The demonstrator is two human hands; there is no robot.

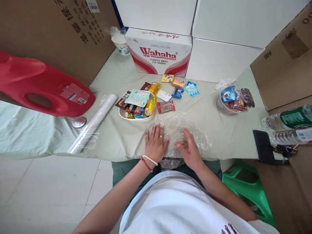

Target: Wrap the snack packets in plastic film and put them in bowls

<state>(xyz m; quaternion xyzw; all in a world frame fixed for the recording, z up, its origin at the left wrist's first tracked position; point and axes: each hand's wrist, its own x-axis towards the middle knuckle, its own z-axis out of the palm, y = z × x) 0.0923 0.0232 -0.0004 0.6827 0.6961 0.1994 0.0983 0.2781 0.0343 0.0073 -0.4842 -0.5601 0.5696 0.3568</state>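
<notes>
A crumpled sheet of clear plastic film (195,131) lies at the table's front edge, with part of it hanging over toward my lap. My left hand (156,143) lies flat on its left side, fingers spread, with bracelets on the wrist. Over the film's right part is my right hand (189,148), fingers apart and slightly bent, holding nothing. Just beyond my left hand stands a white bowl (122,114) heaped with wrapped snacks. Several loose packets lie near it, among them a red-edged packet (166,107), a blue packet (177,93) and a yellow packet (167,78).
A roll of plastic bags (94,122) and a large red jug (48,86) are at left. Another bowl (223,105) of snacks sits at right, near plastic bottles (296,117) and a black phone-like object (264,147). Cartons (159,53) line the back. A green stool (253,188) stands below.
</notes>
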